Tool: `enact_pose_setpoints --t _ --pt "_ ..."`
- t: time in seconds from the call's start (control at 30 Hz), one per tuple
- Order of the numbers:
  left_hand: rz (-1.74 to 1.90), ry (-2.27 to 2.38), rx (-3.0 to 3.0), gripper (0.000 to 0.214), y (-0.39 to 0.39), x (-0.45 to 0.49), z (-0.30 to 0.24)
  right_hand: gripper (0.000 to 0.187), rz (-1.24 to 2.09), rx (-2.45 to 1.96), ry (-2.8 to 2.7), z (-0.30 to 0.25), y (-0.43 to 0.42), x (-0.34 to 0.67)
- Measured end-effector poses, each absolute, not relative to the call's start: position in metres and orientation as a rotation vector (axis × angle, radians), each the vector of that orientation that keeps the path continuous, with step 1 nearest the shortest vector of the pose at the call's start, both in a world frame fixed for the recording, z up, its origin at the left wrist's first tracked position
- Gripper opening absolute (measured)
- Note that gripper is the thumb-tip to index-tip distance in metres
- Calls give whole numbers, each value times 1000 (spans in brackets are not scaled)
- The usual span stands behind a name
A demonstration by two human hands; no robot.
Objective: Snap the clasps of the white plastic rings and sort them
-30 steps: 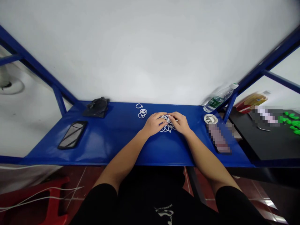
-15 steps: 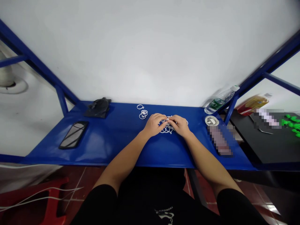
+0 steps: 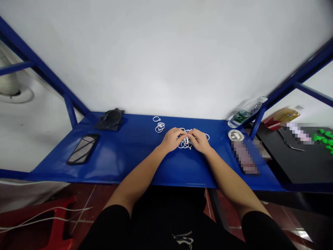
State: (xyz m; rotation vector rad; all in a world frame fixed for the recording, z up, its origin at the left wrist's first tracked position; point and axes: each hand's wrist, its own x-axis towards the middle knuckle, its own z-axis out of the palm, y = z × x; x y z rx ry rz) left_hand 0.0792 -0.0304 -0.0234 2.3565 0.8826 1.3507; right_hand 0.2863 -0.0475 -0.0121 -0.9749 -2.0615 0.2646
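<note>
Blue tabletop (image 3: 135,161), white rings (image 3: 184,144) lying heaped near the middle.
The left hand (image 3: 171,139) and right hand (image 3: 199,140) are pinching one ring (image 3: 186,140) together, over the others.

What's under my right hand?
White rings show on both sides of the right hand, on the blue table; whatever lies directly beneath the hand is covered.

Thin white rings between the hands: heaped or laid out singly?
Heaped: the thin white rings overlap, partly hidden by the left hand and right hand.

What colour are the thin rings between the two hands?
The rings are white, shown in the head view.
</note>
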Motion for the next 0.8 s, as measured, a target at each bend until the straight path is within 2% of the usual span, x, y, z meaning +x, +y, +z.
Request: enact_pose_setpoints --t 0.43,0.57,0.8 --pt "1180 1025 2466 22 -23 70 -25 35 125 -1048 -2109 -12 -44 289" --pt "1166 1465 2395 18 -10 51 -29 39 43 -1144 -1985 -16 -39 296" --pt "923 2010 2157 32 8 22 -39 39 31 -1220 -1921 -22 -33 303"
